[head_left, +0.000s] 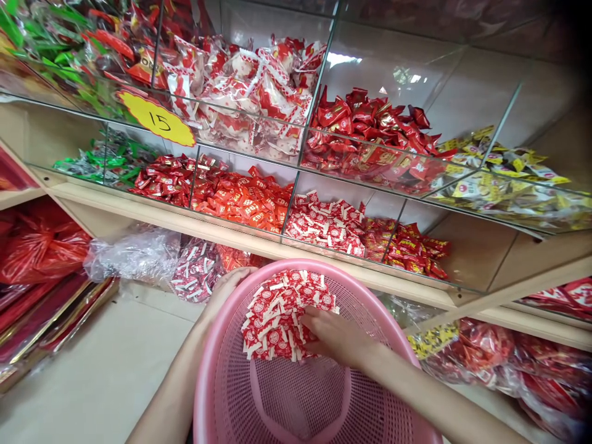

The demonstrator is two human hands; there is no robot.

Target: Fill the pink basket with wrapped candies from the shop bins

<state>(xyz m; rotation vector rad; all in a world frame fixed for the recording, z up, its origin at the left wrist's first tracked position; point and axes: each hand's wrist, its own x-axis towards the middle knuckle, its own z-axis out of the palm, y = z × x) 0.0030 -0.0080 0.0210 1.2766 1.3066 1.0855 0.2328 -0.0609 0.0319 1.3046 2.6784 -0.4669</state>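
A pink plastic basket (208, 370) with mesh walls is tilted below the shelves. Red and white wrapped candies (277, 314) lie heaped against its far side. My right hand (337, 336) reaches inside, its fingers bent at the right edge of the heap; the fingertips are partly hidden among the candies. Outside the basket's left rim is my left hand (234, 280), its fingers mostly hidden behind the rim. Similar red and white candies (326, 225) fill a compartment of the lower glass shelf just beyond the basket.
Glass compartments (296, 169) hold red, green and yellow wrapped candies. A yellow price tag (157, 119) reads 15. Bagged goods (134, 256) lie under the wooden shelf edge (250, 243), with a red plastic bag (44, 246) at the left.
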